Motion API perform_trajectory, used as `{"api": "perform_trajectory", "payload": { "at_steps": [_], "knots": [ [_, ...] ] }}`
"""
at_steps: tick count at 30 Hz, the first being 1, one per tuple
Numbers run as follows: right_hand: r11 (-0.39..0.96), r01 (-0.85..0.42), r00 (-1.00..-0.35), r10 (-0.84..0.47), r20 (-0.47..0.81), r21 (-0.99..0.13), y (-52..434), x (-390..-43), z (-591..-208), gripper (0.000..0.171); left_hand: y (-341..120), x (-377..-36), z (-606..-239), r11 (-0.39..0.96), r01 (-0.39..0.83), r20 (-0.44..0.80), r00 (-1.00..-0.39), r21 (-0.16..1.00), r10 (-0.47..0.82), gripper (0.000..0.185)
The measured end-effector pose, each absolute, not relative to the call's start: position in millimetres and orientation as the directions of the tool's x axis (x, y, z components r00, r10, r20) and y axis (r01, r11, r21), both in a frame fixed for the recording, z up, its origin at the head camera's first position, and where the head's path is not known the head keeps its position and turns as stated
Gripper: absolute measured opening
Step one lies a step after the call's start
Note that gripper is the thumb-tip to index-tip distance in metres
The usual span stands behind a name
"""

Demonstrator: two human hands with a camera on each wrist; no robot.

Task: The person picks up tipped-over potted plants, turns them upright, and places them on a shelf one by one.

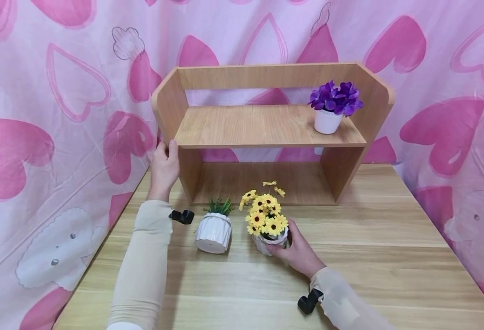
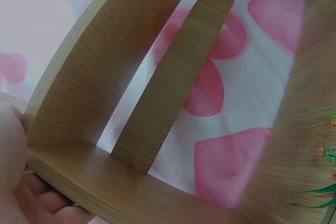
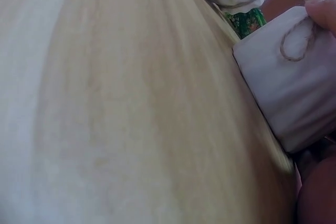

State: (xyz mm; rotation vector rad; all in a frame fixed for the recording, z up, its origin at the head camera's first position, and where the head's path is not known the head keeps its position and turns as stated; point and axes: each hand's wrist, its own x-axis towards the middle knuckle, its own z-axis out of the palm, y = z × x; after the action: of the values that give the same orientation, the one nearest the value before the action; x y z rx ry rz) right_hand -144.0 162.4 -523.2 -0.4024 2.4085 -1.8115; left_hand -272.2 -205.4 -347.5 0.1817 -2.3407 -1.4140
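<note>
My left hand grips the left side panel of a two-tier wooden shelf, thumb at its front edge; in the left wrist view curled fingers show on the panel's outer side. My right hand holds a potted plant with yellow daisy-like flowers by its pale pot, thumb on the near side. A twine bow hangs on that pot in the right wrist view. Left of it a white ribbed pot with a green plant lies tipped, base toward me.
A purple flower plant in a white pot stands at the right end of the upper shelf board. The shelf stands at the back of the wood-grain table. Behind and beside it hangs a pink heart-patterned curtain.
</note>
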Motion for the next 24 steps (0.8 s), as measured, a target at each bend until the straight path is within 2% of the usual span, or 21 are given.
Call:
{"api": "perform_trajectory", "payload": {
  "at_steps": [24],
  "knots": [
    [0.276, -0.132, -0.975, -0.21, 0.075, -0.952, 159.7, -141.1, -520.5, 0.087, -205.0, -268.4, -346.9, 0.47, 0.084, 0.253, -0.917, 0.879, -0.308, 0.065]
  ]
}}
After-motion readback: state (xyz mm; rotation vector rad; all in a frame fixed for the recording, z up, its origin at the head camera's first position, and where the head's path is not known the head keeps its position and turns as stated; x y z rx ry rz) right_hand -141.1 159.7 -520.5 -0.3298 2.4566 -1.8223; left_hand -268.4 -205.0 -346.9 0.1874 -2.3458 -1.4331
